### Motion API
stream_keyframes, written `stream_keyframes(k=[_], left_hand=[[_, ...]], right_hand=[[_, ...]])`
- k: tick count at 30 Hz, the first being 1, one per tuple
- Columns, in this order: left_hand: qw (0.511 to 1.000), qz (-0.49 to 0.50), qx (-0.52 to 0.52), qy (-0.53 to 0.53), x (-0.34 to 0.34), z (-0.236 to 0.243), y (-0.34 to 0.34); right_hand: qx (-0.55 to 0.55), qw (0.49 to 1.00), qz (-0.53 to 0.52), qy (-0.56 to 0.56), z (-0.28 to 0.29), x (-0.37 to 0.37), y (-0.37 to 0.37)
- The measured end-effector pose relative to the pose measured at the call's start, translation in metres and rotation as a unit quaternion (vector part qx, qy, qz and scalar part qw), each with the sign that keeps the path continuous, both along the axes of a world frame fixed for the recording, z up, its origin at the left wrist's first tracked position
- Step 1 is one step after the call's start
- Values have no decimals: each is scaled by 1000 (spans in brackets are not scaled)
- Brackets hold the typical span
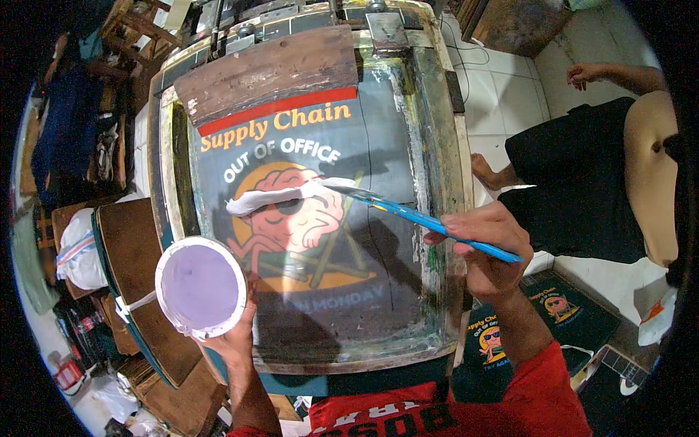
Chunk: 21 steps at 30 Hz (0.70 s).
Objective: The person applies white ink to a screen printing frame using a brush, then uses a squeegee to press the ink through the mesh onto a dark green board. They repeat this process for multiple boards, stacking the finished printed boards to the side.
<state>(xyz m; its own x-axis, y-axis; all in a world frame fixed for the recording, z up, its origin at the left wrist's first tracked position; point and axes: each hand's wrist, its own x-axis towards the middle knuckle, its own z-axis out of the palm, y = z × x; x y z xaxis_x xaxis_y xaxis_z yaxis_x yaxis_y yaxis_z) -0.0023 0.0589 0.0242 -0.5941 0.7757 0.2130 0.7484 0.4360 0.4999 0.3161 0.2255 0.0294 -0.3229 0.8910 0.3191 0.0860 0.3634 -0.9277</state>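
Observation:
My left hand (pixel 237 336) holds a round white tub (pixel 202 284) of pale lilac-looking ink beside the left edge of a screen printing frame (pixel 463 189). Between the fingers of my right hand (pixel 489 251) is a blue-handled spatula (pixel 422 217), slanting down to the left. Its greyish tip meets the right end of a thick streak of white ink (pixel 266 198) lying across the mesh. Below the mesh shows a printed picture of a pink brain figure (pixel 291 226) on a deck chair, with lettering. A wooden squeegee (pixel 269 73) with a red blade rests across the frame's far end.
Metal clamps (pixel 388 33) hold the frame's far side. At right stands another person (pixel 582 167) in dark shorts, bare feet on white tiles. Dark printed fabric (pixel 539 320) lies at the lower right. Brown boards (pixel 145 269) and a white bag (pixel 81 251) crowd the left.

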Motion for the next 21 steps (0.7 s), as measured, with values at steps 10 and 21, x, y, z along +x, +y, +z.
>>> stream_keyframes(k=[10, 21], left_hand=[[997, -36, 19, 59, -18, -6, 8], [992, -105, 62, 33, -23, 2, 45]], right_hand=[[-22, 998, 12, 58, -4, -1, -8], [-82, 974, 36, 208, 34, -1, 35]])
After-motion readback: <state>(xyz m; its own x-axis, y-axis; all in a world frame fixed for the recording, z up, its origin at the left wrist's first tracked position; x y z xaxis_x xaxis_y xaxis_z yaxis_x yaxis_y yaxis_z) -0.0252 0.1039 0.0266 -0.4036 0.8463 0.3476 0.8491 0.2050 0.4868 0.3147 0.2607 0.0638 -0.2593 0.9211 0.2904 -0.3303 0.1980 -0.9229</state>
